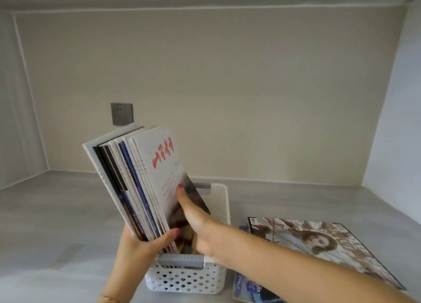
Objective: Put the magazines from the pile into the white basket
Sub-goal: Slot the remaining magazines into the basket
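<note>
I see the left hand (pixel 136 245) low in the middle of the frame, its fingers curled round the bottom edge of a thick bunch of thin paper magazines (pixel 141 179). The thumb with its pink nail lies across the front of the bunch. The right hand (pixel 196 220) comes in from the lower right, and its fingers reach in behind the front magazine, a white one with red writing on the cover (pixel 164 163). The right thumb presses flat on that cover. I cannot see the other right fingers, so I cannot tell how they lie, but the hand pinches that front magazine.

The bunch stands up tall and leans toward the upper left of the frame. Its bottom end sits inside the white plastic basket with small round holes (pixel 186 277), which stands on the pale grey worktop (pixel 57 223) at the bottom middle. The basket has grey handles at its near and far ends.

Just to the right of the basket, in the lower right of the frame, a pile of flat magazines (pixel 319 245) lies on the worktop. The top one shows a picture of a person, and a blue one pokes out under it.

On the cream wall behind, left of the middle, I see a grey wall socket (pixel 121 114).
</note>
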